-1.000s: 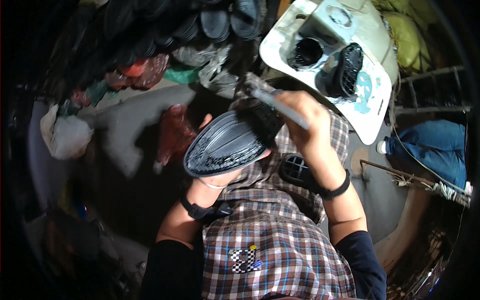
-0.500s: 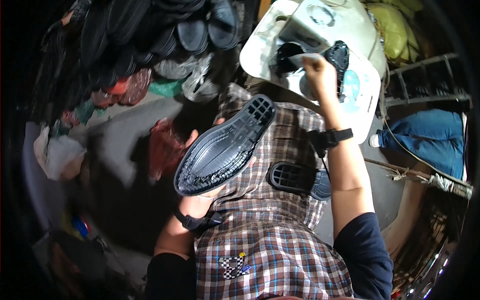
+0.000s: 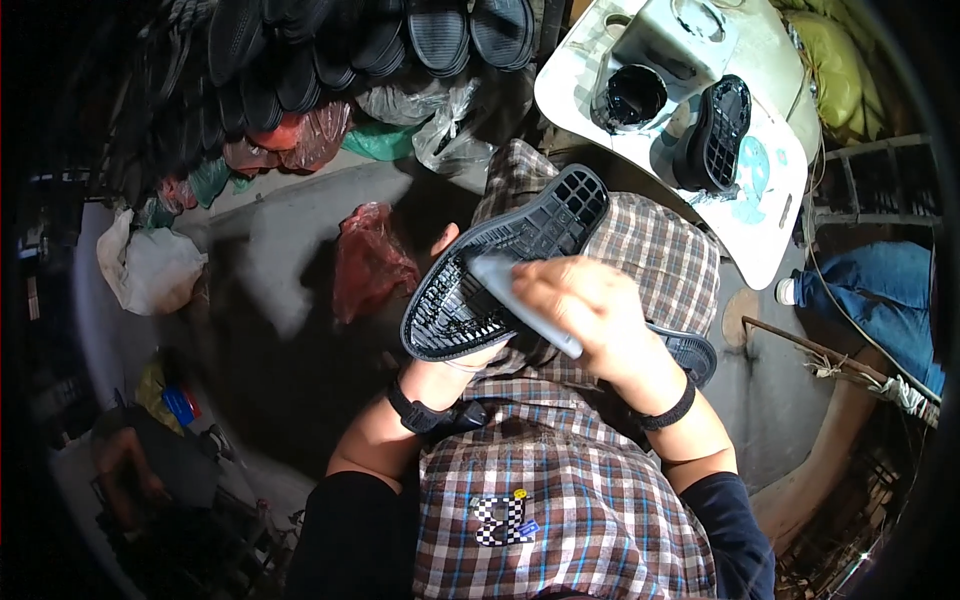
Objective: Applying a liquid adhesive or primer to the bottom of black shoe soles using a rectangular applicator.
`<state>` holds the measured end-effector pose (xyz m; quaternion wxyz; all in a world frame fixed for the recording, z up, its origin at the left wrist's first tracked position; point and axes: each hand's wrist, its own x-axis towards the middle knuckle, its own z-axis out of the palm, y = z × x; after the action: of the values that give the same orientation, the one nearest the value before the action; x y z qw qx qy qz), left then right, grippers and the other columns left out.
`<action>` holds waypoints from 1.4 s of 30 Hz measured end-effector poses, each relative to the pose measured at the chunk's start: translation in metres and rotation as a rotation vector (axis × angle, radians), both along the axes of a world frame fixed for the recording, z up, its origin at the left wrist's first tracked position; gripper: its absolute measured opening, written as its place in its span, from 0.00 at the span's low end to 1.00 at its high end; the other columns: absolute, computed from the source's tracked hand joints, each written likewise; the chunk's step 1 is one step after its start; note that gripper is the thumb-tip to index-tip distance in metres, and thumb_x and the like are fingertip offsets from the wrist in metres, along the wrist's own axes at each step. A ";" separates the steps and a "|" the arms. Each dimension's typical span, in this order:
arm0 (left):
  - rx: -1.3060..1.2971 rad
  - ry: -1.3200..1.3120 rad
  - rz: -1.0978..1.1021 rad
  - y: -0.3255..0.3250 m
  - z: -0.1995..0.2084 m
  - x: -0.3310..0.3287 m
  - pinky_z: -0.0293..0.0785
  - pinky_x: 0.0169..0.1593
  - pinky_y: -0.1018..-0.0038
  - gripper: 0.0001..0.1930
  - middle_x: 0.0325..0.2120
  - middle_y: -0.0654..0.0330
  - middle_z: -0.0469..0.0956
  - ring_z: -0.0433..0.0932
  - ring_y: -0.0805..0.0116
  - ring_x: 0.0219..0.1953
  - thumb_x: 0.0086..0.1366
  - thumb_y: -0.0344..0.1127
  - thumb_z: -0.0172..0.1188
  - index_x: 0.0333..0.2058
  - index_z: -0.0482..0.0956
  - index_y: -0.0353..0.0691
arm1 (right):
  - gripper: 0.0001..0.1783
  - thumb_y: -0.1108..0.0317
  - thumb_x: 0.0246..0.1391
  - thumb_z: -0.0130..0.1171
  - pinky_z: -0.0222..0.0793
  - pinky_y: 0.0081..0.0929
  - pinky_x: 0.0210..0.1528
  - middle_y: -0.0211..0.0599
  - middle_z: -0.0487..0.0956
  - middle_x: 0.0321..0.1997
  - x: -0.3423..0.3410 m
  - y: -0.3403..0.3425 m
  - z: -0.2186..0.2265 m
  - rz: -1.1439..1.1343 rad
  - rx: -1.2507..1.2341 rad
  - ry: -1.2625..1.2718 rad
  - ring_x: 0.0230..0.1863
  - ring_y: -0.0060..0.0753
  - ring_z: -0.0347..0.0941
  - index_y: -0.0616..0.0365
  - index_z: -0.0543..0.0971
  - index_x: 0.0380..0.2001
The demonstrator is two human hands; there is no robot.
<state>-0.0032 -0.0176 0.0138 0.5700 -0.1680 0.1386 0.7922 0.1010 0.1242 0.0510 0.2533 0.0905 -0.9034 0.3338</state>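
My left hand [image 3: 473, 357] grips a black shoe sole [image 3: 455, 285] from underneath, its hollow ribbed side tilted up. The thumb tip shows at the far edge; the other fingers are hidden below. Dark, shiny wet stuff coats the ribs at the wide end. My right hand [image 3: 585, 300] is closed round a flat greyish-white spreader [image 3: 548, 328], blurred by motion. It lies over the sole's middle; whether its tip touches is unclear. A second sole [image 3: 692, 355] rests on the checked apron [image 3: 540, 430] over my lap, partly hidden behind my right hand.
On a white table [image 3: 775, 235] at the far right stand a round pot [image 3: 634, 98] of black stuff, another black sole [image 3: 722, 130] and a white box-shaped container [image 3: 668, 40]. Many black soles [image 3: 438, 38] are stacked at the back left. A red plastic bag [image 3: 373, 262] lies on the floor.
My right hand has come back from the pot on the table to the held sole, bringing the spreader. The view has shifted, so everything else sits differently in the picture.
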 end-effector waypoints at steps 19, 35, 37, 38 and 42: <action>0.119 -0.032 0.011 -0.007 0.003 0.002 0.69 0.57 0.56 0.32 0.49 0.48 0.76 0.76 0.53 0.50 0.67 0.60 0.41 0.52 0.73 0.35 | 0.17 0.70 0.43 0.58 0.77 0.29 0.39 0.39 0.79 0.43 0.002 -0.018 0.005 0.022 0.049 0.032 0.39 0.40 0.78 0.59 0.76 0.41; 0.066 0.004 0.015 -0.020 0.003 -0.005 0.65 0.58 0.38 0.35 0.60 0.42 0.65 0.68 0.39 0.58 0.68 0.60 0.40 0.63 0.61 0.38 | 0.15 0.72 0.44 0.57 0.77 0.33 0.41 0.38 0.80 0.43 0.005 0.053 -0.028 -0.251 0.108 -0.150 0.41 0.42 0.79 0.57 0.77 0.40; 0.037 0.079 0.030 -0.021 0.003 -0.007 0.69 0.52 0.35 0.36 0.58 0.44 0.67 0.69 0.39 0.58 0.68 0.62 0.37 0.65 0.59 0.40 | 0.16 0.72 0.45 0.57 0.77 0.33 0.41 0.38 0.80 0.43 0.003 0.039 -0.020 -0.061 0.072 -0.099 0.42 0.42 0.79 0.57 0.77 0.41; 0.103 0.091 0.032 -0.027 -0.007 -0.008 0.68 0.53 0.34 0.35 0.59 0.44 0.66 0.68 0.38 0.58 0.69 0.61 0.35 0.65 0.58 0.41 | 0.16 0.72 0.45 0.56 0.77 0.33 0.41 0.38 0.80 0.42 0.003 0.032 -0.013 0.027 0.061 -0.155 0.43 0.42 0.78 0.56 0.77 0.42; 0.043 0.022 0.025 -0.027 -0.004 -0.014 0.67 0.53 0.32 0.35 0.60 0.43 0.65 0.69 0.36 0.57 0.69 0.59 0.36 0.64 0.59 0.39 | 0.24 0.78 0.34 0.63 0.76 0.35 0.43 0.39 0.80 0.42 -0.005 0.069 -0.022 -0.168 0.065 -0.144 0.43 0.45 0.77 0.57 0.77 0.41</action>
<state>-0.0172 -0.0441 0.0097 0.5618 -0.1487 0.1255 0.8040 0.0960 0.1928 0.0285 0.2116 -0.0018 -0.9340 0.2878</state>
